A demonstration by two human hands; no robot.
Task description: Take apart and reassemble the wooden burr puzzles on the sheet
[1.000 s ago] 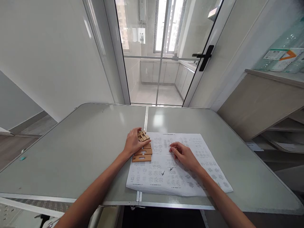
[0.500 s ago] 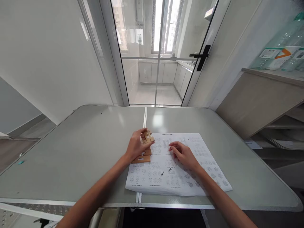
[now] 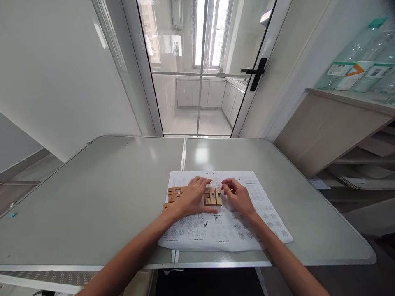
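Note:
A block of interlocking notched wooden puzzle pieces (image 3: 212,197) lies flat on a printed paper sheet (image 3: 228,234). My left hand (image 3: 194,195) arches over its left side, fingers and thumb spread past the far and near edges. At the block's right edge is my right hand (image 3: 239,196), its fingers curled and thumb near the index fingertip. Whether anything small is between those fingertips cannot be made out. Left of my left hand, several separate wooden pieces (image 3: 173,191) with slots and dark marks lie in a stack of rows, partly hidden by that hand and wrist.
The sheet shows rows of small printed diagrams and lies across the seam of a grey table (image 3: 108,197). Behind the table is a glass door (image 3: 197,98) with a black handle (image 3: 257,74). Plastic bottles (image 3: 348,74) stand on a wooden shelf (image 3: 342,119) at right.
My left hand has moved right and brought the wooden block from a tilted hold down flat onto the sheet, loosening its fingers. My right hand is now close beside the block. The view has shifted slightly.

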